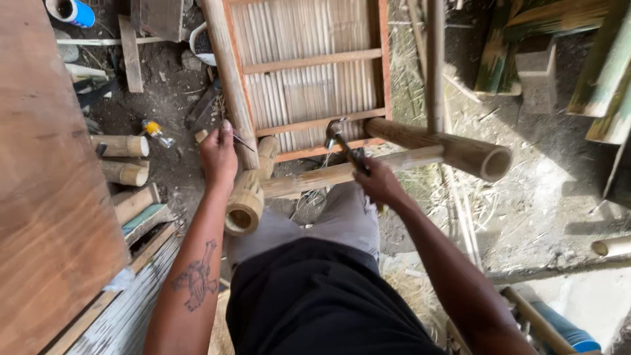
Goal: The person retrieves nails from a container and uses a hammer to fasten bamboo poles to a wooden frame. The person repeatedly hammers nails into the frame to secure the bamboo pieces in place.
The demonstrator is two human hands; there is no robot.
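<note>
My left hand (218, 156) pinches a thin nail (244, 142) against a thick bamboo post (231, 79) of a frame. A short bamboo stub (246, 202) with a hollow end sits just below that hand. My right hand (379, 184) grips the handle of a claw hammer (340, 139), its metal head raised near a slanting bamboo pole (439, 146). A paler bamboo crosspiece (342, 173) runs between the two hands, over my knees in grey trousers.
A slatted bamboo panel (309, 59) with orange wooden rails lies ahead. A large plywood sheet (46, 197) fills the left. Cut bamboo pieces (121, 146), a small yellow bottle (153, 128) and scraps lie on the dirt. Green bamboo poles (605, 79) lean at the right.
</note>
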